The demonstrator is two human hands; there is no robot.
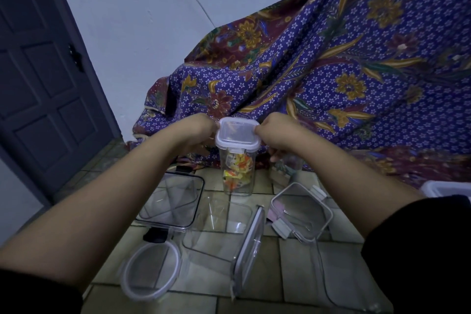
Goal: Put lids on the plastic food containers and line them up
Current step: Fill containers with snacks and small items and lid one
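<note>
Tiled floor [342, 227] meets a draped batik cloth [356, 71], and by that far edge is the tall container [238, 176] of bright wrappers, lid [237, 136] on top. Left hand [201, 132] and right hand [277, 135] each pinch an opposite lid edge; pressing both sides down evenly should seat it flat.

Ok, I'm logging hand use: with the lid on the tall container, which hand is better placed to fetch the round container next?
Left, probably. The round container lies below the left forearm, nearer the left hand; the right hand would have to cross the tall container.
</note>
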